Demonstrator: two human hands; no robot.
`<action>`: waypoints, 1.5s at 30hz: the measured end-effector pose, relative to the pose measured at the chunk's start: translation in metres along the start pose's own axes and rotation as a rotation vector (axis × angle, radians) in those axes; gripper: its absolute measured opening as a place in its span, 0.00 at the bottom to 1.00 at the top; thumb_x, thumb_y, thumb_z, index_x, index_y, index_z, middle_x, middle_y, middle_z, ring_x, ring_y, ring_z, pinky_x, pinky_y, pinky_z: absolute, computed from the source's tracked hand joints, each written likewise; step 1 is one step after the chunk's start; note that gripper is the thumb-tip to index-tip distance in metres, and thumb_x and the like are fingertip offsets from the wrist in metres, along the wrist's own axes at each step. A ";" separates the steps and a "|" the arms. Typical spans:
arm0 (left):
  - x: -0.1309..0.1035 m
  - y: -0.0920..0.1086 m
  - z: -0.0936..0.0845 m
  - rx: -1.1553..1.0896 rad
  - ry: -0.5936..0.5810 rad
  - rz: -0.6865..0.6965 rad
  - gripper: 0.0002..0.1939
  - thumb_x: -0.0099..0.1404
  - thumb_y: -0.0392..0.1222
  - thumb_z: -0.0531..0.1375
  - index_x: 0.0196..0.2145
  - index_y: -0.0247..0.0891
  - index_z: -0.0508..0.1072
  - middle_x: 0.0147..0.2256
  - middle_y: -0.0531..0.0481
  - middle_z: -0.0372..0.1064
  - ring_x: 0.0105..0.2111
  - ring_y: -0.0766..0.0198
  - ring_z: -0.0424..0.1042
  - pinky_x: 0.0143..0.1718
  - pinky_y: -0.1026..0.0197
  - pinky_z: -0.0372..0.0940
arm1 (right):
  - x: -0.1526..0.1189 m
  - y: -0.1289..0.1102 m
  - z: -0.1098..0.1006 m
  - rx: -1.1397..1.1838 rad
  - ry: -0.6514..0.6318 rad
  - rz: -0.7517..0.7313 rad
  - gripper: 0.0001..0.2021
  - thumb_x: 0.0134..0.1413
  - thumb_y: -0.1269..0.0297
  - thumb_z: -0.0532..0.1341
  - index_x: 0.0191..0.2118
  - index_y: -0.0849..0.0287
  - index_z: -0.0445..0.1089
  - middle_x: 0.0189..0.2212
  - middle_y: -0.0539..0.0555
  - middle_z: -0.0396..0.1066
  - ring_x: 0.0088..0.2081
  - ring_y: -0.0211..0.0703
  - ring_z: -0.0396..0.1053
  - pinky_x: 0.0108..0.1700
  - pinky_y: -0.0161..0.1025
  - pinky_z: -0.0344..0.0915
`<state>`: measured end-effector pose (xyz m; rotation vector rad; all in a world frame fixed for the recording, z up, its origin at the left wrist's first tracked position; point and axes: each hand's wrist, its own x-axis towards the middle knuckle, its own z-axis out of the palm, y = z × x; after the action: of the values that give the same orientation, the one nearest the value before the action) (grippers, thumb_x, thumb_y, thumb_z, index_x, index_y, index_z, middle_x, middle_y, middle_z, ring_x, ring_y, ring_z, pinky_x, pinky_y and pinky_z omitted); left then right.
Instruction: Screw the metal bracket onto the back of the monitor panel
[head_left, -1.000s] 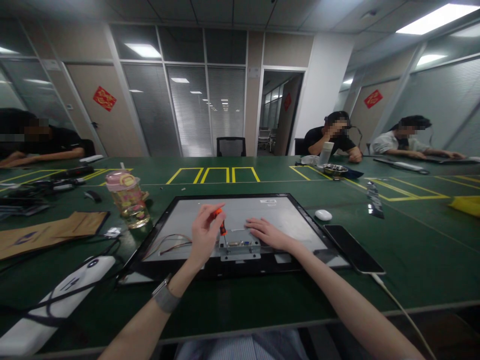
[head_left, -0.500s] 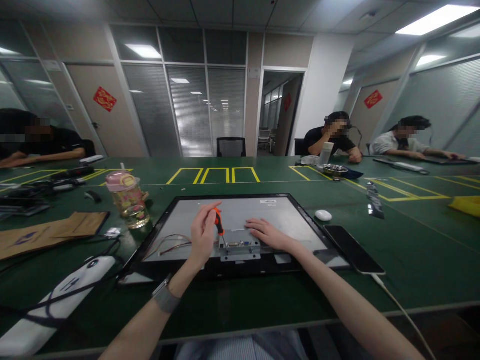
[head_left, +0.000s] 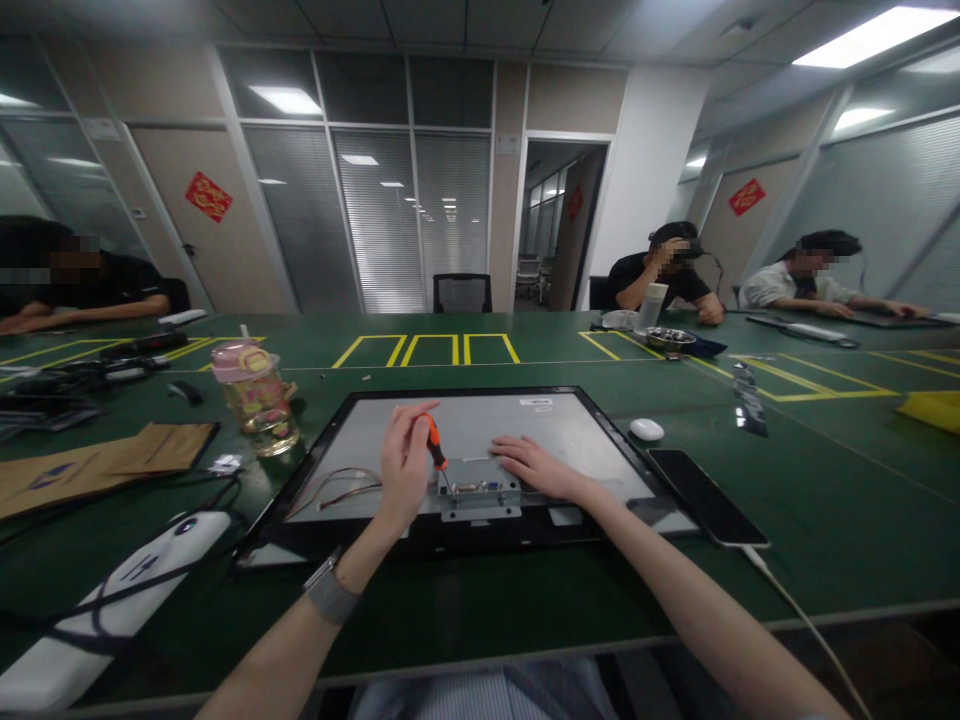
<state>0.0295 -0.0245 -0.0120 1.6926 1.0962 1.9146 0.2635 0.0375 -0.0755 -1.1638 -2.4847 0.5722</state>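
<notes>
An orange-and-black screwdriver (head_left: 434, 440) is gripped in my left hand (head_left: 405, 455), its shaft slanting down to the left end of a metal bracket with ports (head_left: 480, 495). That bracket sits along the near side of a monitor panel (head_left: 360, 430), which lies face down with its grey back up and a black frame around it. My right hand (head_left: 532, 465) rests flat, fingers stretched out, on the panel's back beside the bracket. Thin wires (head_left: 341, 485) curve over the panel to the left of my left hand. The exact contact of the screwdriver tip is too small to tell.
Right of the panel lie a phone (head_left: 705, 497) with a charging cable and a white earbud case (head_left: 646, 429). To the left stand a pink-lidded cup (head_left: 259, 400), a paper bag (head_left: 150, 455) and a white device wrapped in cable (head_left: 120, 610). Other people sit across the table.
The screwdriver's handle has tipped slightly to the left, together with my left hand. My right hand has stayed in place on the panel.
</notes>
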 end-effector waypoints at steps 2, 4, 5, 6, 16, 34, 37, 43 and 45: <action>-0.001 -0.004 0.000 -0.083 0.008 -0.034 0.13 0.67 0.43 0.50 0.42 0.37 0.71 0.31 0.50 0.66 0.32 0.65 0.67 0.36 0.63 0.63 | 0.000 0.000 0.000 -0.005 0.001 0.003 0.24 0.66 0.49 0.43 0.59 0.52 0.61 0.62 0.54 0.55 0.63 0.48 0.49 0.64 0.53 0.37; -0.001 -0.008 0.000 -0.166 0.019 -0.072 0.13 0.68 0.43 0.49 0.39 0.36 0.69 0.32 0.49 0.68 0.32 0.64 0.69 0.37 0.62 0.64 | 0.000 0.001 0.001 -0.003 0.002 0.001 0.24 0.66 0.49 0.43 0.59 0.52 0.61 0.62 0.54 0.55 0.63 0.48 0.49 0.64 0.53 0.37; -0.002 -0.010 0.001 -0.182 0.023 -0.082 0.12 0.68 0.43 0.48 0.38 0.36 0.69 0.32 0.48 0.69 0.32 0.64 0.70 0.37 0.61 0.65 | 0.000 0.001 0.001 0.000 0.003 -0.003 0.24 0.66 0.49 0.43 0.59 0.52 0.61 0.62 0.54 0.55 0.63 0.47 0.49 0.64 0.53 0.37; -0.002 -0.010 0.001 -0.177 0.025 -0.081 0.12 0.68 0.43 0.49 0.37 0.36 0.69 0.32 0.48 0.69 0.32 0.64 0.70 0.37 0.61 0.65 | 0.000 0.001 0.001 0.002 0.004 -0.006 0.24 0.66 0.49 0.43 0.59 0.52 0.61 0.62 0.54 0.55 0.63 0.47 0.49 0.64 0.53 0.37; -0.001 -0.003 0.001 -0.003 0.004 -0.005 0.11 0.66 0.43 0.54 0.38 0.37 0.73 0.34 0.48 0.67 0.35 0.64 0.68 0.40 0.62 0.64 | 0.001 0.001 0.001 0.010 0.000 -0.002 0.23 0.66 0.50 0.43 0.59 0.51 0.60 0.62 0.53 0.55 0.63 0.47 0.49 0.64 0.53 0.37; 0.002 -0.009 0.001 -0.017 -0.020 0.021 0.08 0.62 0.43 0.58 0.34 0.38 0.75 0.36 0.47 0.67 0.36 0.63 0.67 0.41 0.61 0.64 | -0.001 -0.002 0.000 0.005 0.010 0.002 0.24 0.66 0.50 0.43 0.59 0.52 0.61 0.62 0.54 0.55 0.63 0.47 0.49 0.64 0.53 0.37; 0.000 -0.008 0.001 -0.102 -0.054 -0.048 0.14 0.66 0.44 0.51 0.41 0.37 0.74 0.41 0.45 0.71 0.43 0.60 0.69 0.48 0.57 0.62 | -0.001 -0.002 0.000 0.006 0.013 -0.002 0.23 0.66 0.50 0.43 0.59 0.51 0.61 0.62 0.53 0.55 0.63 0.47 0.49 0.64 0.53 0.37; -0.001 -0.009 0.002 -0.044 -0.022 -0.021 0.11 0.62 0.42 0.58 0.42 0.39 0.74 0.37 0.47 0.71 0.36 0.63 0.69 0.42 0.60 0.63 | -0.001 -0.003 -0.001 0.011 0.006 0.007 0.23 0.66 0.50 0.43 0.59 0.51 0.60 0.62 0.53 0.55 0.63 0.47 0.49 0.64 0.53 0.37; 0.000 -0.011 0.002 0.025 0.010 0.061 0.07 0.59 0.41 0.61 0.35 0.39 0.76 0.33 0.49 0.67 0.34 0.64 0.66 0.40 0.61 0.62 | -0.001 -0.002 -0.001 0.011 0.002 0.007 0.23 0.66 0.49 0.43 0.60 0.50 0.60 0.62 0.53 0.55 0.63 0.47 0.49 0.64 0.53 0.36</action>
<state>0.0290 -0.0171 -0.0202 1.7510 1.0882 1.9555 0.2629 0.0358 -0.0735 -1.1683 -2.4740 0.5853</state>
